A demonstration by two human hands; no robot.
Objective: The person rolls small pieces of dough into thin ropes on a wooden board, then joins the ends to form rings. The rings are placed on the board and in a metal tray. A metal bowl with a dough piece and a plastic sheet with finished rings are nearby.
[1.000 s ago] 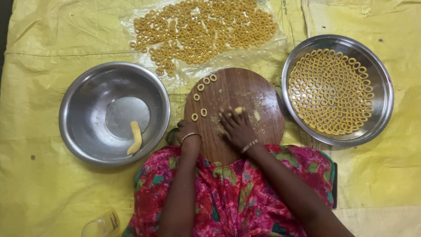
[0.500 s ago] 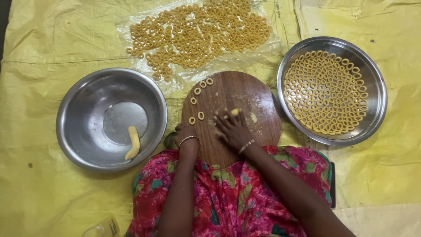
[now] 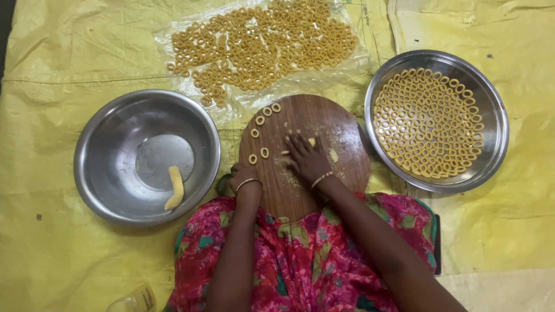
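Note:
A round wooden board (image 3: 324, 121) lies in front of me with several small dough rings (image 3: 265, 115) along its left side. My right hand (image 3: 305, 159) lies flat, palm down, on the board's middle over a small piece of yellow dough (image 3: 311, 141). My left hand (image 3: 241, 175), wearing a bangle, rests curled at the board's lower left edge; whether it holds anything is hidden. A stick of dough (image 3: 175, 188) lies in the steel bowl (image 3: 104, 133) at left.
A steel plate (image 3: 491, 110) at right is packed with several dough rings in neat rows. A clear plastic sheet (image 3: 173, 29) at the back carries a heap of rings. Yellow sheeting (image 3: 52, 52) covers the floor. A plastic bottle (image 3: 136, 300) pokes in at bottom left.
My right hand has slid slightly over the dough on the board. The left hand stays at the board's edge. The view has shifted a little.

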